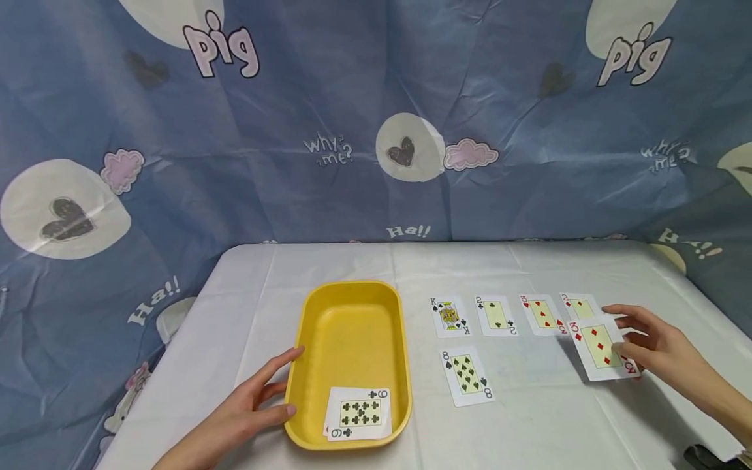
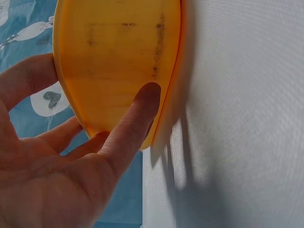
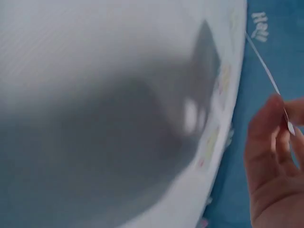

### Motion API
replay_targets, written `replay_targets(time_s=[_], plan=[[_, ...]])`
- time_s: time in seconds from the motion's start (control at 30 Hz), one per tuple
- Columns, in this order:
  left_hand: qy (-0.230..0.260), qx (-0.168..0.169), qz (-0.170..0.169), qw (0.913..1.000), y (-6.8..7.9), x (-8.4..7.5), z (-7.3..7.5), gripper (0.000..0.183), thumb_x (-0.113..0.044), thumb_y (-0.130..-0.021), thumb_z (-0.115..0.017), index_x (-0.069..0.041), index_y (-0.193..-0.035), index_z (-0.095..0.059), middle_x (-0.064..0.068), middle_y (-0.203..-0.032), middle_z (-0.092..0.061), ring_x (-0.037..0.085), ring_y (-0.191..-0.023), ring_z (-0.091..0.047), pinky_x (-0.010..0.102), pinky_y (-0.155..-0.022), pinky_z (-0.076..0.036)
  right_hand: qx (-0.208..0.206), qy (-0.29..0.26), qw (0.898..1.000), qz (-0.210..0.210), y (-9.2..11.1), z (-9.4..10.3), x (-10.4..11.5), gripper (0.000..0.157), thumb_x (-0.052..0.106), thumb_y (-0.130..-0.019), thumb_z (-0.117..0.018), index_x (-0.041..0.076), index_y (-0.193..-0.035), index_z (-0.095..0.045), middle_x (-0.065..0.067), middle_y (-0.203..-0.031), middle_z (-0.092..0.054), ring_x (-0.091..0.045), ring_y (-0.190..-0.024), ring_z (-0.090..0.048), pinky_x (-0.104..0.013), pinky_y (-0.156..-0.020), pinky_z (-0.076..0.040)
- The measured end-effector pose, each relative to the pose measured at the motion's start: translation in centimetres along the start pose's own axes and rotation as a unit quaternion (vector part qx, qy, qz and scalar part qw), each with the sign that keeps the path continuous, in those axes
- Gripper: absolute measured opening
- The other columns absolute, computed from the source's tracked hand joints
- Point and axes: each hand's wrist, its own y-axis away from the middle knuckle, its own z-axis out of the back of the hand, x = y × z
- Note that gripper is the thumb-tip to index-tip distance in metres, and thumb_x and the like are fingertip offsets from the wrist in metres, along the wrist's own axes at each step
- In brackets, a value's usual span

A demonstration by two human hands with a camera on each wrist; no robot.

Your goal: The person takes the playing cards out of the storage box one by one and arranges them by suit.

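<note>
My right hand (image 1: 652, 343) pinches a three of diamonds (image 1: 599, 346) between thumb and fingers, tilted above the table's right side. In the right wrist view that card (image 3: 263, 64) shows edge-on. Just behind it lies a two of diamonds (image 1: 578, 305), its lower part covered. The fingers of my left hand (image 1: 241, 408) are spread along the left side of a yellow tray (image 1: 298, 365). Seen from the left wrist, the thumb (image 2: 135, 116) rests against the tray's outer wall. Inside the tray, at its near end, a nine of clubs (image 1: 361, 414) lies over another card.
A king of spades (image 1: 449, 316), a two of clubs (image 1: 496, 315) and a three of hearts (image 1: 539, 314) lie face up in a row right of the tray. Below them is an eight of spades (image 1: 467, 376). A printed blue cloth (image 1: 352, 202) hangs behind the white table (image 1: 529, 431).
</note>
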Motion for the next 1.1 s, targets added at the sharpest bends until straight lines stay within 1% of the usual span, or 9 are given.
replay_targets(time_s=[0.1,0.13,0.23,0.37,0.47,0.63,0.87,1.0,1.1], plan=[[0.0,-0.003,0.007,1.0,-0.1,0.1,-0.1,0.078,-0.024,-0.092,-0.07,-0.028,-0.156,-0.027,0.013,-0.161,-0.016,0.036,-0.133,-0.042,0.068,-0.1,-0.032,0.006,0.047,0.999,-0.012,0.6,0.4,-1.0,0.054,0.0,-0.086,-0.071,0.008,-0.135,-0.051,0.017,-0.105,-0.055,0.0,-0.082,-0.06,-0.015,-0.064,-0.045],[0.0,-0.003,0.007,1.0,-0.1,0.1,-0.1,0.078,-0.024,-0.092,-0.07,-0.028,-0.156,-0.027,0.013,-0.161,-0.015,0.036,-0.133,-0.042,0.069,-0.1,-0.032,0.009,0.062,0.998,-0.017,0.8,0.4,-1.3,0.054,0.001,-0.085,-0.072,0.006,-0.134,-0.051,0.016,-0.103,-0.057,0.0,-0.08,-0.06,-0.016,-0.063,-0.045],[-0.002,0.001,0.0,1.0,-0.1,0.0,0.0,0.078,-0.023,-0.092,-0.07,-0.027,-0.156,-0.027,0.013,-0.162,-0.014,0.037,-0.134,-0.041,0.068,-0.101,-0.032,0.017,0.095,0.994,-0.043,1.3,0.4,-1.9,0.052,0.001,-0.083,-0.072,0.001,-0.13,-0.051,0.003,-0.103,-0.06,-0.001,-0.074,-0.059,-0.021,-0.058,-0.048],[0.0,0.004,-0.004,1.0,0.0,0.0,0.1,0.077,-0.023,-0.092,-0.069,-0.027,-0.156,-0.026,0.013,-0.162,-0.014,0.037,-0.135,-0.04,0.069,-0.102,-0.03,0.042,0.125,0.988,-0.08,1.5,0.4,-2.2,0.051,0.009,-0.085,-0.074,-0.001,-0.129,-0.05,-0.011,-0.104,-0.06,-0.002,-0.07,-0.055,-0.029,-0.051,-0.05],[0.001,0.002,-0.001,1.0,-0.1,0.0,0.1,0.077,-0.023,-0.092,-0.069,-0.027,-0.156,-0.026,0.013,-0.162,-0.014,0.036,-0.134,-0.04,0.07,-0.101,-0.028,0.053,0.142,0.984,-0.092,1.2,0.5,-2.3,0.052,0.015,-0.085,-0.076,-0.001,-0.128,-0.05,-0.012,-0.102,-0.061,-0.003,-0.069,-0.054,-0.029,-0.052,-0.051],[0.001,-0.003,0.007,1.0,-0.1,0.1,0.0,0.077,-0.024,-0.092,-0.07,-0.027,-0.156,-0.027,0.013,-0.161,-0.015,0.036,-0.134,-0.041,0.07,-0.101,-0.029,0.061,0.172,0.977,-0.109,0.5,0.4,-2.5,0.051,0.015,-0.084,-0.075,-0.003,-0.126,-0.051,-0.011,-0.097,-0.062,-0.006,-0.068,-0.055,-0.028,-0.051,-0.048],[0.001,-0.006,0.008,0.9999,0.0,0.1,0.0,0.078,-0.024,-0.092,-0.07,-0.027,-0.156,-0.027,0.013,-0.162,-0.015,0.036,-0.133,-0.041,0.07,-0.1,-0.031,0.071,0.187,0.973,-0.115,-0.5,0.3,-2.4,0.048,0.015,-0.086,-0.072,-0.005,-0.124,-0.051,-0.006,-0.089,-0.059,-0.014,-0.064,-0.054,-0.029,-0.049,-0.045],[0.007,-0.002,0.012,0.9999,0.0,0.1,0.0,0.077,-0.025,-0.093,-0.069,-0.026,-0.157,-0.026,0.012,-0.161,-0.016,0.036,-0.134,-0.04,0.071,-0.1,-0.03,0.073,0.2,0.971,-0.113,-0.4,0.2,-2.4,0.049,0.015,-0.084,-0.073,-0.008,-0.123,-0.052,-0.009,-0.091,-0.053,-0.016,-0.061,-0.054,-0.029,-0.049,-0.043],[0.004,-0.003,0.011,0.9999,-0.1,0.1,-0.1,0.077,-0.025,-0.093,-0.069,-0.026,-0.156,-0.026,0.012,-0.161,-0.016,0.037,-0.134,-0.04,0.071,-0.1,-0.029,0.063,0.215,0.97,-0.093,-0.1,0.1,-2.5,0.051,0.015,-0.083,-0.074,-0.008,-0.123,-0.052,-0.012,-0.092,-0.047,-0.014,-0.058,-0.052,-0.028,-0.049,-0.04]])
